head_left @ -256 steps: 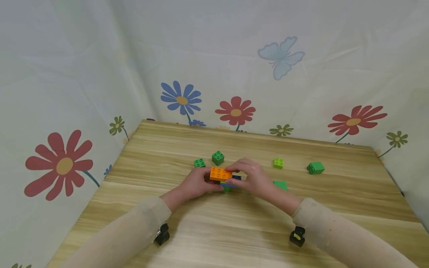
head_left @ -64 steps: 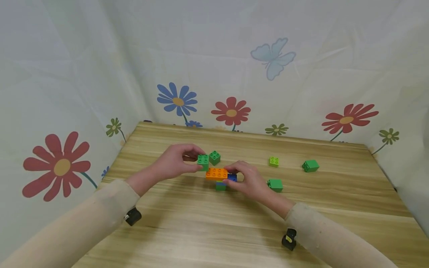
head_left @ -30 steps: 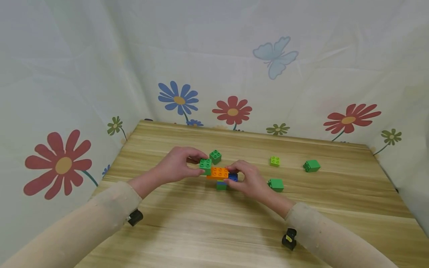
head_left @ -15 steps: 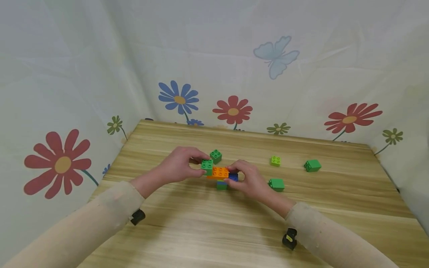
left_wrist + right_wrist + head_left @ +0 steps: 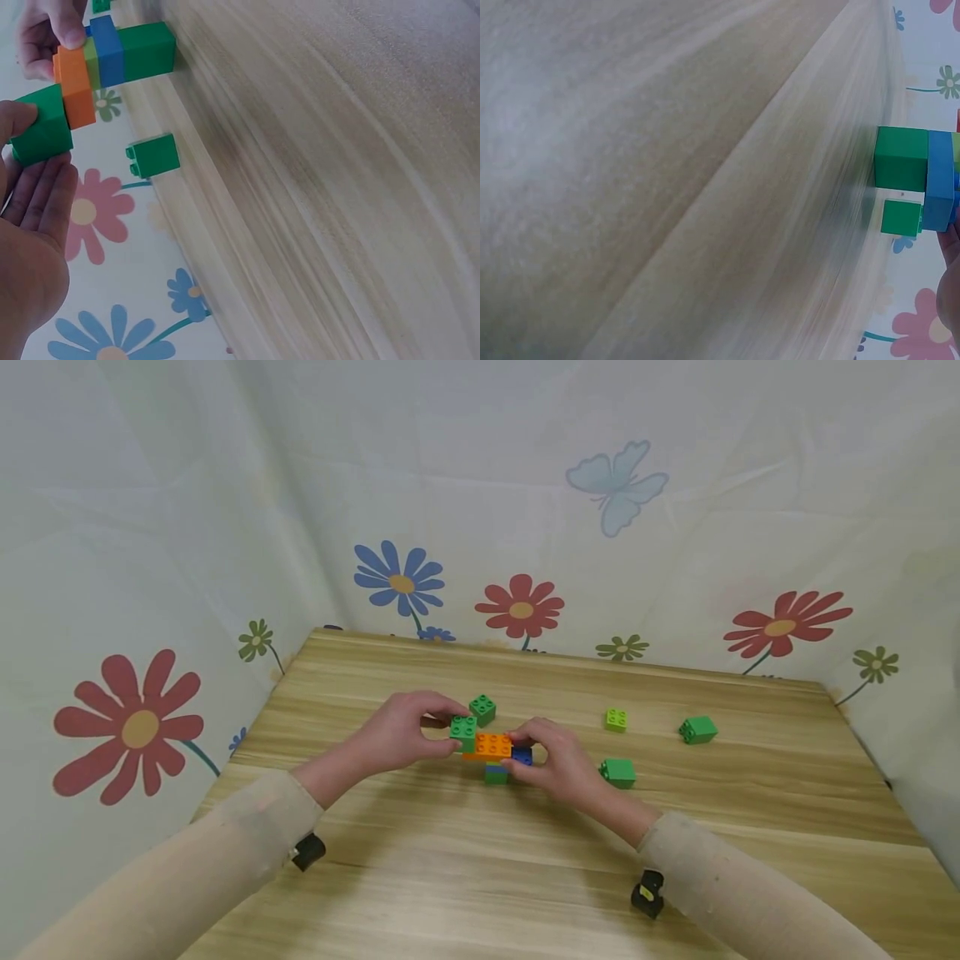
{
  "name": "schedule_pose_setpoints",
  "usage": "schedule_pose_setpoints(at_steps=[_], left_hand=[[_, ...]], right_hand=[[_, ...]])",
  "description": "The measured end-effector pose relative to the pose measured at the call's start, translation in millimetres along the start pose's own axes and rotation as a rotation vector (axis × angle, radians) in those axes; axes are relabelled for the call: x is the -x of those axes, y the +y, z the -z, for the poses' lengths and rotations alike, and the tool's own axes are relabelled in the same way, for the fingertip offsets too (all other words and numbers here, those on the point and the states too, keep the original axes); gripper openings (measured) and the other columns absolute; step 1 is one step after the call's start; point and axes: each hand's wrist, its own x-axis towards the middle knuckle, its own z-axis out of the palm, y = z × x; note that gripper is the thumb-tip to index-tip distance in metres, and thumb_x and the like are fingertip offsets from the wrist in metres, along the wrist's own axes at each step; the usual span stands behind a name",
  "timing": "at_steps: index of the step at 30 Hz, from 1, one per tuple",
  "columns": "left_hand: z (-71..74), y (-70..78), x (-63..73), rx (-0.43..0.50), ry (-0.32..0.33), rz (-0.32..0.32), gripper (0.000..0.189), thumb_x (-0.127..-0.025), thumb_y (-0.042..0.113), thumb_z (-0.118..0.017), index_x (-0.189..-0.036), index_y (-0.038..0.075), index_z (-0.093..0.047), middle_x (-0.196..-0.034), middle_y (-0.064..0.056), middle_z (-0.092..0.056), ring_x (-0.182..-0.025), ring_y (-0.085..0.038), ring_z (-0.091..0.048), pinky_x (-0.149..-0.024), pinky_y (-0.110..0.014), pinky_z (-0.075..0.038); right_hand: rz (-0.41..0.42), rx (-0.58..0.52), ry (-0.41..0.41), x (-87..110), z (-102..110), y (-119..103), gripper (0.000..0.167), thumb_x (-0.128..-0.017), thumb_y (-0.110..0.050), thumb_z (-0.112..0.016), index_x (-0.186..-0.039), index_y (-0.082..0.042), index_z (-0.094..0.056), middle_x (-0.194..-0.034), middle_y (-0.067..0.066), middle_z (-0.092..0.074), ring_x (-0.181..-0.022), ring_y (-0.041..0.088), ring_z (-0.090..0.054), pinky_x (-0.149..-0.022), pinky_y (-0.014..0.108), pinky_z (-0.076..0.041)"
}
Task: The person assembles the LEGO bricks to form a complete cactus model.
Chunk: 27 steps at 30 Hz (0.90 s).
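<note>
My left hand (image 5: 401, 733) pinches a green toy brick (image 5: 463, 744) between thumb and fingers. That brick sits at the left end of an orange brick (image 5: 495, 746), touching it; whether it is pressed fully down I cannot tell. Under the orange one, the left wrist view shows a lime brick (image 5: 91, 63), a blue brick (image 5: 109, 54) and a green brick (image 5: 150, 51) joined in a stack. The blue brick (image 5: 523, 757) juts out to the right. With thumb and fingers, my right hand (image 5: 561, 763) grips the stack at the orange brick's right end.
A loose green brick (image 5: 483, 711) stands just behind the stack. To the right lie a lime brick (image 5: 617, 720) and two green bricks on their sides, one nearer (image 5: 618, 773) and one farther (image 5: 699, 730). A flowered curtain (image 5: 465, 485) borders the wooden table (image 5: 480, 877).
My left hand has let go of the stack, taken the green brick from the table beside it, and brought it rightward onto the orange brick's left end. The right hand stays at the stack.
</note>
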Motion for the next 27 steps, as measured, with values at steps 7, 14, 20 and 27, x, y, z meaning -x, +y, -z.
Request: schedule_pose_setpoints(at_steps=[7,14,20,27], left_hand=[[-3.8,-5.4,3.4,0.055,0.044,0.03,0.044,-0.091,0.014,-0.086,-0.133,0.012,-0.074,-0.132,-0.004,-0.073,-0.119,-0.033,-0.07,-0.103,-0.05,-0.059],[-7.9,-12.6,8.4,0.12,0.089,0.089,0.054,-0.09,0.025,-0.09,-0.14,0.013,-0.07,-0.137,-0.001,-0.071,-0.125,-0.024,-0.069,-0.107,-0.045,-0.057],[-12.0,-17.0,15.2,0.173,0.128,0.135,0.058,-0.089,0.031,-0.09,-0.141,0.015,-0.069,-0.138,-0.002,-0.07,-0.128,-0.024,-0.067,-0.107,-0.044,-0.056],[-19.3,-22.7,23.1,0.247,0.178,0.195,0.062,-0.089,0.034,-0.09,-0.143,0.013,-0.068,-0.141,-0.005,-0.069,-0.13,-0.026,-0.067,-0.109,-0.046,-0.055]], right_hand=[[0.004,-0.008,0.016,0.1,-2,1,0.03,-0.092,-0.018,-0.088,-0.116,-0.008,-0.074,-0.11,0.003,-0.073,-0.096,0.018,-0.067,-0.09,0.044,-0.064],[-0.002,-0.002,0.027,0.0,-2,1,0.029,-0.091,-0.019,-0.088,-0.114,-0.008,-0.074,-0.109,0.002,-0.072,-0.097,0.017,-0.067,-0.09,0.04,-0.064],[-0.004,0.004,0.033,0.3,-2,1,0.03,-0.09,-0.02,-0.089,-0.113,-0.008,-0.074,-0.108,0.003,-0.072,-0.097,0.018,-0.068,-0.089,0.042,-0.065],[0.002,0.019,0.044,0.7,-4,1,0.031,-0.089,-0.02,-0.09,-0.112,-0.009,-0.074,-0.107,0.003,-0.073,-0.096,0.016,-0.069,-0.088,0.036,-0.065]])
